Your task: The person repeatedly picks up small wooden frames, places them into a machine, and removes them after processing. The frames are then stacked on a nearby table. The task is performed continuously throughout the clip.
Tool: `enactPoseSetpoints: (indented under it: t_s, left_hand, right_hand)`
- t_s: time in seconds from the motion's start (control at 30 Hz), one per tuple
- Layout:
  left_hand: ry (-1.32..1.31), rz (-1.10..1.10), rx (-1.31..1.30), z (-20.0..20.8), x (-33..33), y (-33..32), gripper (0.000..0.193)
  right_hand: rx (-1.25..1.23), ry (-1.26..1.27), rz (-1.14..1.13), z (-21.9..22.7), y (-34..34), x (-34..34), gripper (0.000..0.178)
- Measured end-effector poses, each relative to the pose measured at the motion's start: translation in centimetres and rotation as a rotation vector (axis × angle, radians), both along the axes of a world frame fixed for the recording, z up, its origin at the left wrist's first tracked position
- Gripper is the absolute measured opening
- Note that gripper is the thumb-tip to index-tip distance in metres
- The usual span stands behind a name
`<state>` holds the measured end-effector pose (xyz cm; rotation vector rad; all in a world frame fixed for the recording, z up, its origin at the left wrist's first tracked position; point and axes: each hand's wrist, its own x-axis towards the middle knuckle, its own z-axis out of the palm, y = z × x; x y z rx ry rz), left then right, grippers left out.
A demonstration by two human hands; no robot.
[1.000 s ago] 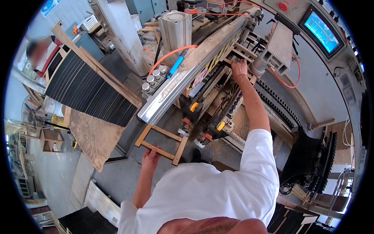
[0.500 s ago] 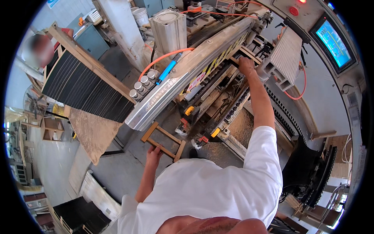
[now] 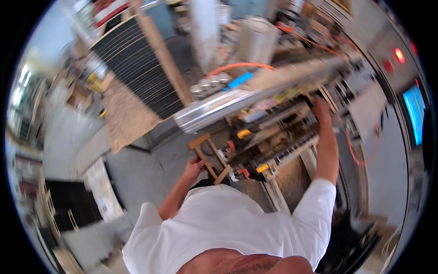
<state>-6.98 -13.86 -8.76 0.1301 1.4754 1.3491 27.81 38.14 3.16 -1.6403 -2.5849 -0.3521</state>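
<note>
My left hand point(image 3: 195, 167) grips the near side of a small rectangular wooden frame point(image 3: 199, 141), held tilted above the floor beside the machine. My right arm stretches forward into the machine bed point(image 3: 292, 150). There my right hand point(image 3: 320, 108) is closed on a second wooden frame point(image 3: 328, 98), at the far end of the bed; motion blur and the hand hide part of it. Yellow and red clamp parts sit at the bed's near end, between the two hands.
A long metal beam point(image 3: 219, 107) crosses over the bed, with an orange hose point(image 3: 242, 66) above it. At right are a lit screen point(image 3: 413, 114) and a red lamp point(image 3: 399, 55). A rack of dark slats point(image 3: 141, 64) and a brown board point(image 3: 127, 109) stand left.
The whole view has swung, shifting the machine rightward and down and blurring it. Both hands keep their grips, the left on its wooden frame, the right inside the machine.
</note>
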Motion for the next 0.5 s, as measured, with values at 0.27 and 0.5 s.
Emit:
enactPoseSetpoints:
  t_s: [0.27,0.5]
  left_hand:
    - [0.171,0.103,-0.060,2.9,-0.3,-1.6,0.030]
    - [0.430,0.098,0.120,4.0,-4.1,-3.0,0.028]
  right_hand:
    - [-0.204,-0.299,-0.103,5.6,-4.0,-3.7,0.020]
    - [-0.156,-0.255,-0.098,5.3,-3.7,-3.2,0.021]
